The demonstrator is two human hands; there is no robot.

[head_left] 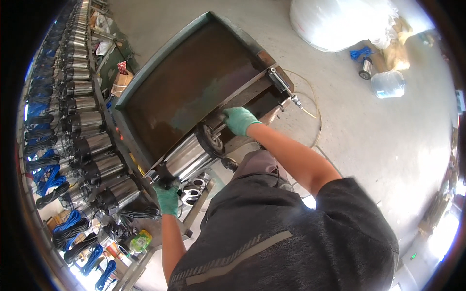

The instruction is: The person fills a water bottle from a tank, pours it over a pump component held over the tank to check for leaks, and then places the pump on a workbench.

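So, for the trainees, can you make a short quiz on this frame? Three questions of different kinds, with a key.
1. True or false: the left hand, at one end of the large silver cylinder, is bare, with no glove on it.

2. Which of the person's hands is nearer the pale hose?
A) left hand
B) right hand

3. Fill in the blank: the long row of metal cylinders runs along the ____ side of the picture.

Key: 1. False, it wears a green glove. 2. B. 3. Left.
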